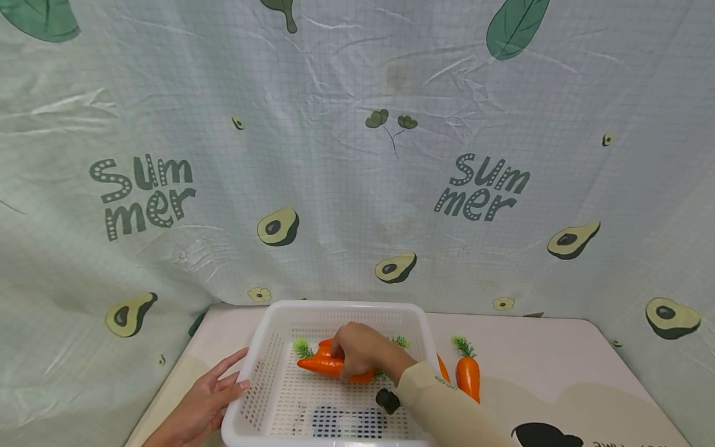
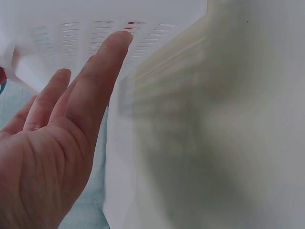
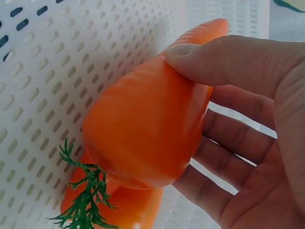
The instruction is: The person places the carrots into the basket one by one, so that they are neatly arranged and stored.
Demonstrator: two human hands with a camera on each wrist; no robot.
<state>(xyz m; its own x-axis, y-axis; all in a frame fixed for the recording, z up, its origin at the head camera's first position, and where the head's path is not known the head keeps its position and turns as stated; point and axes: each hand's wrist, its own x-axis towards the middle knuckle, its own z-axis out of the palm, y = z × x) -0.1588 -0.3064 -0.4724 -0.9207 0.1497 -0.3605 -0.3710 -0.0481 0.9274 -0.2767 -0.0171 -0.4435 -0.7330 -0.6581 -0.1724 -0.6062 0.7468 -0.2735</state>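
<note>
A white perforated basket (image 1: 262, 366) sits on the table near the front edge. Inside it my right hand (image 1: 360, 355) grips an orange toy carrot (image 1: 319, 365) with a green top; in the right wrist view the thumb lies over the carrot (image 3: 147, 129) and the fingers (image 3: 238, 148) curl under it. A second carrot (image 3: 90, 191) lies beneath it on the basket floor. My left hand (image 1: 209, 397) rests flat against the basket's left outer wall (image 2: 157, 43), fingers (image 2: 100, 71) straight.
Two more carrots lie on the table right of the basket, one (image 1: 468, 372) in full view, the other (image 1: 443, 367) partly hidden by my sleeve. An avocado-print cloth (image 1: 357, 155) hangs behind the table. The table's right side (image 1: 558, 366) is bare.
</note>
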